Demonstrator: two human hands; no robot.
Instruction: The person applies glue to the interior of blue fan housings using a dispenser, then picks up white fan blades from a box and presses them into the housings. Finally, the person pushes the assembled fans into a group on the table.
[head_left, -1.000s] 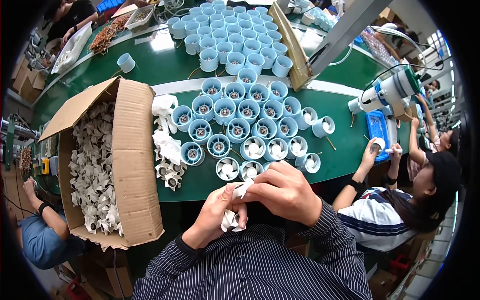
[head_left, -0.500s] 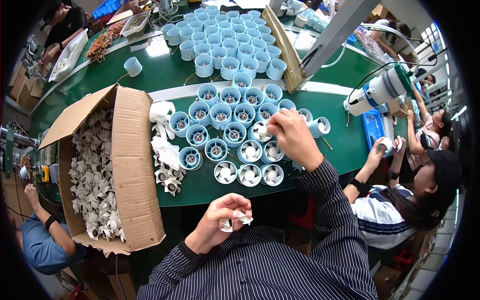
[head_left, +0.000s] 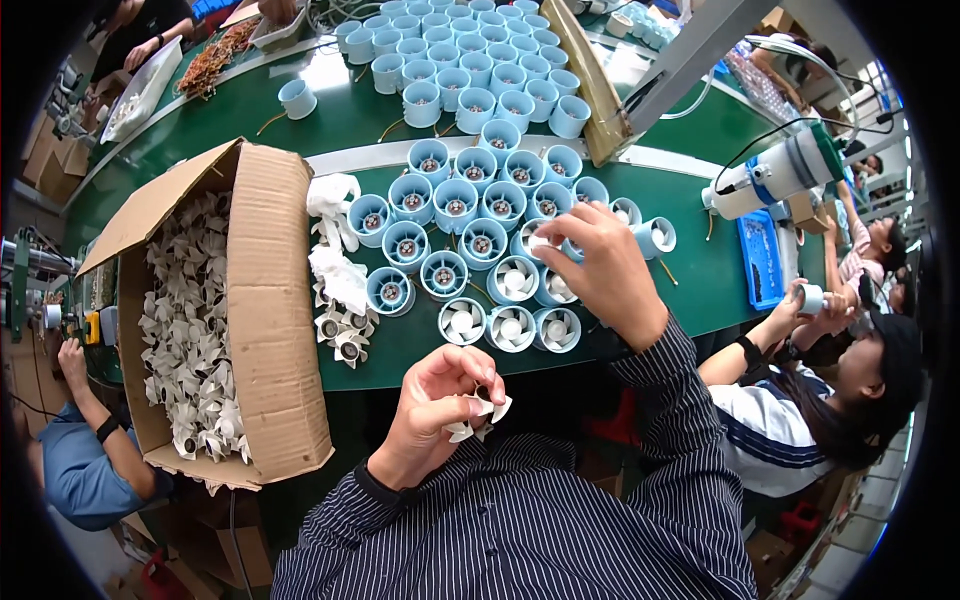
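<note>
- Cardboard box (head_left: 270, 300), filled with white fan impellers, is placed on the green table (head_left: 700, 270), to the left of the blue fan housings (head_left: 455, 205).
- Loose impellers (head_left: 340, 335) are seen between the box and the housings.
- A small white impeller (head_left: 478, 412) is pinched by the fingers of the left hand (head_left: 435, 410), below the housings and near the table edge.
- The right hand (head_left: 600, 265) is closed around one blue housing (head_left: 572, 248) at the right side of the housings group, and an impeller (head_left: 538, 241) is held at its fingertips.
</note>
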